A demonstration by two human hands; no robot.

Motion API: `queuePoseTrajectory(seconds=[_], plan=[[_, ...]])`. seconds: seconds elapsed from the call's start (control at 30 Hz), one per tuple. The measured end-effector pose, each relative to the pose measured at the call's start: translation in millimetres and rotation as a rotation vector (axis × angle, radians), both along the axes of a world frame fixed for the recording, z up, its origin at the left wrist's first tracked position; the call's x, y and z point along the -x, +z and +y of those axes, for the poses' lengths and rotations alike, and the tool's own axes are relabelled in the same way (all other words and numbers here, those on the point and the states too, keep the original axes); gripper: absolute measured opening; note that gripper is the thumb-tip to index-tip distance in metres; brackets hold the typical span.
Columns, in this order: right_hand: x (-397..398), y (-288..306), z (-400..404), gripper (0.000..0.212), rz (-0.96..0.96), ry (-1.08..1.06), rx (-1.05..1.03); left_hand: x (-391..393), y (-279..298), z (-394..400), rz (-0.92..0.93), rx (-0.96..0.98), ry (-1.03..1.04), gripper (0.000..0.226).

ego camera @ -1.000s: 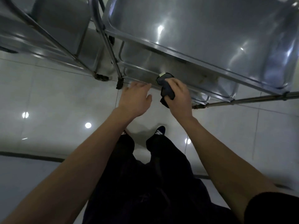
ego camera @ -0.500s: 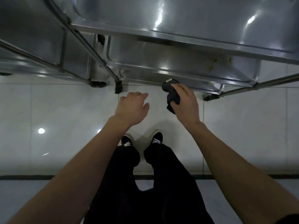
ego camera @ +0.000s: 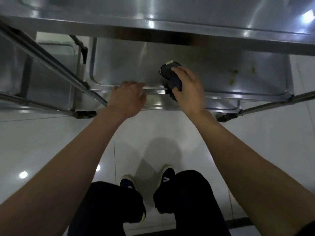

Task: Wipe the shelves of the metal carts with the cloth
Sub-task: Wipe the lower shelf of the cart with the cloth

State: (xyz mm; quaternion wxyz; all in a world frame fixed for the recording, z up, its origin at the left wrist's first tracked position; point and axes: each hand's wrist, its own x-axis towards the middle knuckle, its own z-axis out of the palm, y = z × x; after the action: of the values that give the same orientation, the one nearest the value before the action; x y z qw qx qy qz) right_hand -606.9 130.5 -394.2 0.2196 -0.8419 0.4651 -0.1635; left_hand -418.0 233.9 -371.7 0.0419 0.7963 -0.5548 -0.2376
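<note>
Head view looks down past two bare arms at a shiny metal cart (ego camera: 170, 36) on a pale tiled floor (ego camera: 51, 142). The right hand (ego camera: 187, 86) has its fingers curled round a dark cloth (ego camera: 170, 74) and holds it on the middle shelf (ego camera: 122, 65), a bit in from the shelf's near edge and about halfway along it. The cloth is bunched up, with a small white tag at its far end. I think the hand holds it in a ball like this so it can push down hard and rub. The wrist bends down and the arm reaches out nearly straight, going in under the top shelf. Over by the right end of the same shelf sit some small yellow-green spots (ego camera: 233, 77), well apart from the cloth. The shelf is not clean yet, and those spots look like the next place to rub. The left hand (ego camera: 127, 94) holds nothing. Its fingers are loose and spread, and the fingertips lie at the near rim of the shelf, to the left of the cloth. It may be there to stop the cart from rolling, since wheels show below, but I cannot tell if it really presses on the rim. A second cart (ego camera: 42, 74) stands just beside, on the left. Dark trousers and two dark shoes (ego camera: 148, 181) show below, close to the cart.
</note>
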Motion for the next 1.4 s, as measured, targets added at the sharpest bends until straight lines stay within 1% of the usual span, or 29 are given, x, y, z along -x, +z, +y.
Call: queuePoseTrajectory(seconds=[0.2,0.37,0.4,0.5,0.67,0.9,1.13,1.33,1.4], plan=[[-38,-46,-28,0.056,0.030,0.025,0.105,-37,-60,-18,-0.041,0.113,0.014,0.046],[-65,-71,-29,0.060,0.167,0.101,0.104,-60,-92,-14,-0.113,0.246,0.034,0.043],[-68,-75,-31,0.061,0.159,0.121,0.096,-61,-97,-13,-0.128,0.276,0.026,0.041],[-68,-85,-27,0.064,0.054,0.124,0.006,-60,-112,-7,-0.174,0.365,0.004,0.036],[-73,-104,-9,0.053,0.126,0.143,0.043,-67,-128,9,-0.216,0.448,0.086,0.029],[-80,-106,-9,0.051,0.204,0.129,0.073,-61,-128,11,-0.272,0.394,0.078,0.034],[-79,-108,-12,0.051,0.183,0.147,0.092,-53,-123,13,-0.296,0.352,0.086,0.038],[-89,-110,3,0.050,0.175,0.212,0.111,-33,-128,37,-0.317,0.361,0.099,0.037],[-91,-109,9,0.049,0.151,0.231,0.089,-35,-127,45,-0.309,0.360,0.085,0.036]])
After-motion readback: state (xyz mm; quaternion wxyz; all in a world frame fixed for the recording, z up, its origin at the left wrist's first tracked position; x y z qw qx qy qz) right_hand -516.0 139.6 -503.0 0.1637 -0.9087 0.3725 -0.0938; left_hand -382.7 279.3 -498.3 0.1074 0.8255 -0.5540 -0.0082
